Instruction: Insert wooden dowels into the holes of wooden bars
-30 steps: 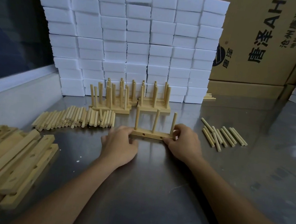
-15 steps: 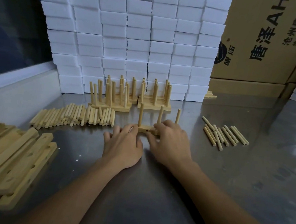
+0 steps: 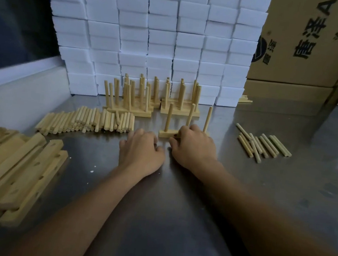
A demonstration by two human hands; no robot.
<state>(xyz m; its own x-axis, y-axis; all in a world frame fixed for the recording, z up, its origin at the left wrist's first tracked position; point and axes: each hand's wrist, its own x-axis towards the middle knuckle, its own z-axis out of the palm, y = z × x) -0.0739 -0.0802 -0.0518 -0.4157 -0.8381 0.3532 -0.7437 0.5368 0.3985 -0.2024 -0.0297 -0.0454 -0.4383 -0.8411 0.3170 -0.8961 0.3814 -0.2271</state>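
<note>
A wooden bar [image 3: 164, 133] lies on the steel table [image 3: 175, 222] with three dowels [image 3: 168, 117] standing upright in its holes. My right hand [image 3: 194, 149] covers the bar's middle and right part, fingers curled round it. Just left of the bar's free end, my left hand [image 3: 140, 152] rests on the table with loosely curled fingers and holds nothing. Loose dowels lie in a long pile [image 3: 85, 121] to the left and in a small group [image 3: 264, 145] to the right. Bare drilled bars [image 3: 13, 168] are stacked at the near left.
Several finished bars with upright dowels [image 3: 150, 101] stand just behind the one in hand. Behind them rises a wall of white foam blocks [image 3: 153, 32]. Cardboard boxes [image 3: 307, 48] stand at the back right, and a dark window [image 3: 15, 18] is on the left.
My right hand slid from the bar's right end to its middle. The bar shifted away from me, toward the finished ones. My left hand came off the bar's left end.
</note>
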